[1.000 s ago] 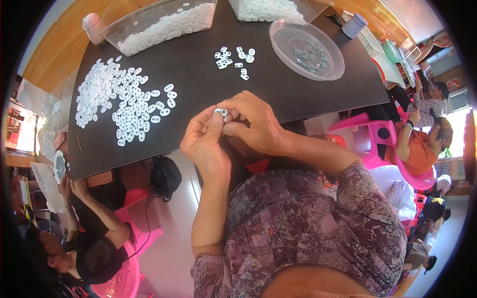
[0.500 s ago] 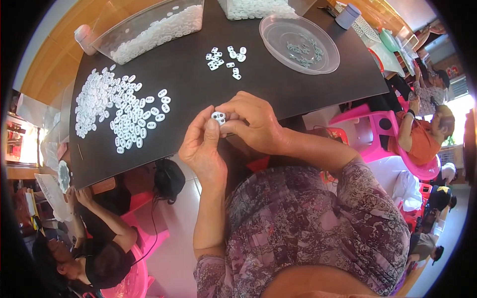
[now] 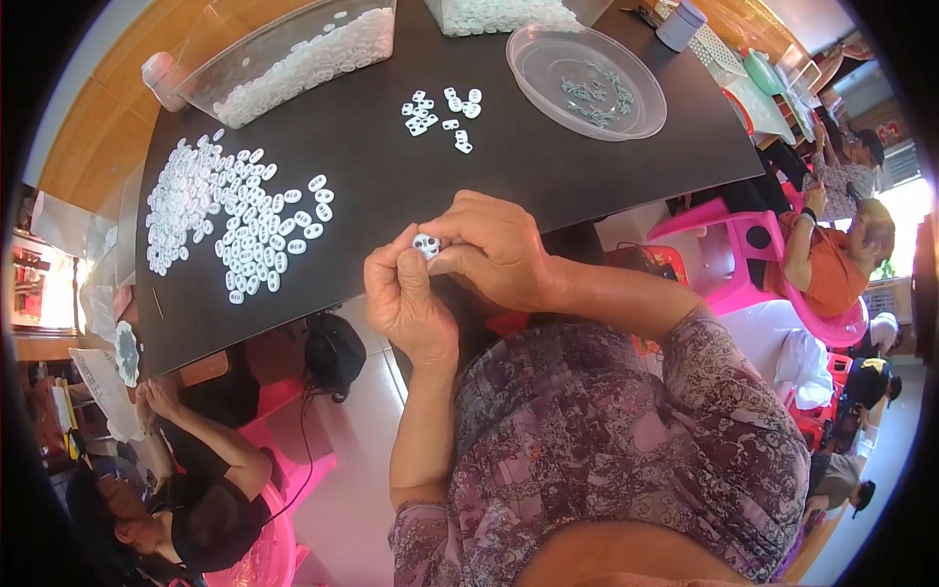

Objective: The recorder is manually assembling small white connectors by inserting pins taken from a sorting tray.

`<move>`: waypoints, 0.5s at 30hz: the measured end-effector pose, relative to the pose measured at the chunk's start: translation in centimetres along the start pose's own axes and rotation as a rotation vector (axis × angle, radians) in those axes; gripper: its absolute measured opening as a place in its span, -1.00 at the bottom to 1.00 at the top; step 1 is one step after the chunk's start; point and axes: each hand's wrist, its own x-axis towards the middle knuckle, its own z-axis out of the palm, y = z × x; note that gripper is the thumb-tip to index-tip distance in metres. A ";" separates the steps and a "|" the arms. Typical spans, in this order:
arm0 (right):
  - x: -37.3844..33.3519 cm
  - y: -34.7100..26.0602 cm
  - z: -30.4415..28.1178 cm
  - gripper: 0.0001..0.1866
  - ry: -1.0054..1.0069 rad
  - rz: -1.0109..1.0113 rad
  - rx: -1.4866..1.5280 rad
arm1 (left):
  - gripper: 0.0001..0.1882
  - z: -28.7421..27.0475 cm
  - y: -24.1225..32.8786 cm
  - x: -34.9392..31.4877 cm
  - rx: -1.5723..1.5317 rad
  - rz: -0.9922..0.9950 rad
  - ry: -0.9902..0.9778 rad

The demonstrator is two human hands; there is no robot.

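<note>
Left hand (image 3: 409, 293) and right hand (image 3: 494, 249) closed together, fingertips pinching one small white oval plastic piece (image 3: 425, 245) between them, just above near edge of black rectangular table (image 3: 528, 166); big loose heap of matching white pieces (image 3: 230, 220) to left; small cluster (image 3: 442, 110) beyond; clear round plastic dish (image 3: 585, 67) far right; clear rectangular tub of pieces (image 3: 293, 54) at back.

The small white plastic piece (image 3: 425, 245) looks smooth and slightly glossy. The flat black desk (image 3: 548, 166) is matt. The round clear plastic dish (image 3: 538, 49) shines; the patterned purple cloth blouse (image 3: 626, 440) looks soft.
</note>
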 end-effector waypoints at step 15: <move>-0.1 0.4 0.5 -0.74 -0.022 -0.155 -0.051 | -0.80 -0.3 0.0 -0.5 0.136 0.062 -0.001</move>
